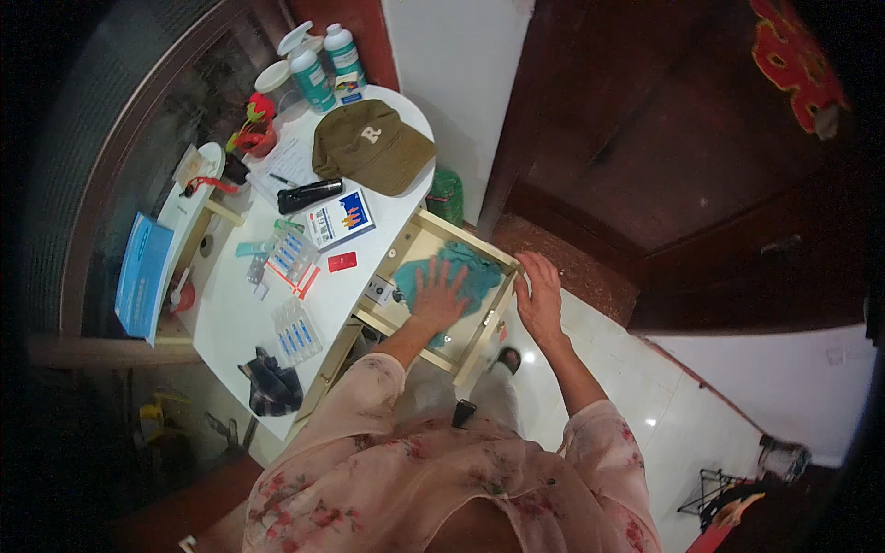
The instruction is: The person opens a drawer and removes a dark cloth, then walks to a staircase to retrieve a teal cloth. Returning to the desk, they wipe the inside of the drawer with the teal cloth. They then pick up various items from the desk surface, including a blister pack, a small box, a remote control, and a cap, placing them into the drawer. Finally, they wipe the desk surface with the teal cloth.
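Observation:
A pulled-out drawer [471, 345] with a pale wooden frame juts from the side of the white table. Inside it a teal cloth [477, 273] lies bunched and spread over the bottom. My left hand [437, 297] rests flat on this cloth, palm down, fingers spread. At the drawer's far front corner, my right hand [541, 294] has its fingertips and thumb against the wood. A small printed card [378, 290] and a dark little item lie in the drawer near the table edge, partly beside my left hand.
On the white table [231, 332] are an olive cap [373, 145], a black cylindrical object [310, 196], a medicine box [340, 220], ampoule strips [299, 333], a dark cloth [269, 383] and spray bottles [311, 76]. A green bin [444, 197] stands behind the drawer. A dark door [664, 173] is beyond.

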The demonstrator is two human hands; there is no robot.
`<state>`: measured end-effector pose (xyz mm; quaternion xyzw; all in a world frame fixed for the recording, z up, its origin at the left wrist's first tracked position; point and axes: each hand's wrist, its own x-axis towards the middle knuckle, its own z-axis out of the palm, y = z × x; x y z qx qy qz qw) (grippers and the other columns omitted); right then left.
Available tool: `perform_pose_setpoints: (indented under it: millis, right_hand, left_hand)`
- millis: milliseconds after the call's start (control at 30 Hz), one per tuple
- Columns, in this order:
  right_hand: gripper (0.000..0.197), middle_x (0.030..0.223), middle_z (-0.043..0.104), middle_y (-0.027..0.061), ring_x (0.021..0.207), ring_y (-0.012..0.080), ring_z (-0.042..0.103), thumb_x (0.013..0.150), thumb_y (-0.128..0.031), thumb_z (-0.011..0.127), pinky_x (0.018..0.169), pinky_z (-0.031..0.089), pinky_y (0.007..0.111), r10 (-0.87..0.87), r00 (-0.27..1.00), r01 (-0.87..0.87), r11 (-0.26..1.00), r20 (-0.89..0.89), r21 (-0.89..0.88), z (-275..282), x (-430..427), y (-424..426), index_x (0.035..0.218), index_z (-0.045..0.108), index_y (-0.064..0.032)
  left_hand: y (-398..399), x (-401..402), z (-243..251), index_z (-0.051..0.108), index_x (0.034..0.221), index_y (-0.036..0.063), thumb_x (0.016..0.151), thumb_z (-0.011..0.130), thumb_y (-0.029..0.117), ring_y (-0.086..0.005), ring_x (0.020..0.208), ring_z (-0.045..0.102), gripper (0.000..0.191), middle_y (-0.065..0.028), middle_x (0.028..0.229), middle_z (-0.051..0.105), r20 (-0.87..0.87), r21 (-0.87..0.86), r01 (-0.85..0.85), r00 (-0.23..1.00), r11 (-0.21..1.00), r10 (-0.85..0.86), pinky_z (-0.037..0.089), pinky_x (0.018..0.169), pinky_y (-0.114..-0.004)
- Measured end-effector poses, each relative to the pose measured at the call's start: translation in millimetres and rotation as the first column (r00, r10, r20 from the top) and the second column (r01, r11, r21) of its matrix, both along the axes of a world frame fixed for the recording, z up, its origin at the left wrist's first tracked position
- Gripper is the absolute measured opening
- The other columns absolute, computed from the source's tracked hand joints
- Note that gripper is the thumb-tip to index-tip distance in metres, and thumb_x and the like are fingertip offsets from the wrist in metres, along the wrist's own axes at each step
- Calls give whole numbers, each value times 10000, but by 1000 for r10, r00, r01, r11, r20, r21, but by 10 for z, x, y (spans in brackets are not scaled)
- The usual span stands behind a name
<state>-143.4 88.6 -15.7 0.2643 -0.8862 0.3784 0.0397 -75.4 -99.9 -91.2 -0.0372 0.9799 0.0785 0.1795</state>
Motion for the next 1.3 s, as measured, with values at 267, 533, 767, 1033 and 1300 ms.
perform_pose_setpoints:
  millis: [267, 533, 767, 1033, 1300]
  right_hand:
    - [497, 1261, 448, 165, 1185, 347, 387, 793, -169, 539, 1014, 281, 461, 394, 908, -335, 887, -143, 317, -160, -567, -486, 1264, 429, -57]
    - [539, 1168, 517, 149, 912, 345, 484, 689, -44, 525, 847, 401, 402, 541, 835, -550, 823, 98, 143, -218, -637, -362, 1220, 441, -14]
    - [553, 1230, 472, 192, 997, 358, 457, 729, -83, 459, 908, 376, 411, 534, 831, -555, 789, 152, 262, -155, -599, -228, 1271, 392, 1]
    - [537, 1220, 480, 162, 989, 335, 458, 722, -78, 499, 877, 396, 400, 580, 814, -555, 781, -4, 288, -258, -586, -72, 1251, 419, -24]
    - [524, 1195, 487, 190, 1006, 349, 462, 742, -65, 461, 910, 371, 414, 568, 823, -544, 778, 17, 314, -275, -611, -72, 1258, 401, 5]
  left_hand:
    - [122, -60, -193, 91, 1442, 143, 864, 429, 481, -419, 1355, 11, 750, -217, 1479, 39, 1, 64, -804, 592, 591, 806, 68, 1052, -593]
    - [-228, 196, -117, 185, 1429, 199, 859, 511, 406, -385, 1354, 106, 688, -177, 1476, 131, -4, 104, -492, 869, 864, 495, 171, 1060, -539]
    - [270, -21, -195, 489, 1271, 176, 810, 560, 223, -327, 1346, 198, 469, -104, 1409, 341, -95, 204, -216, 966, 955, 239, 177, 1052, -548]
    - [-13, 579, 127, 663, 893, 89, 654, 680, 202, -259, 983, 502, 265, -73, 929, 577, 185, 143, -71, 982, 987, 44, 408, 814, -421]
    - [294, 286, 199, 694, 847, 101, 692, 583, 259, -254, 884, 585, 248, -116, 887, 656, 372, -37, -114, 921, 993, 120, 341, 837, -484]
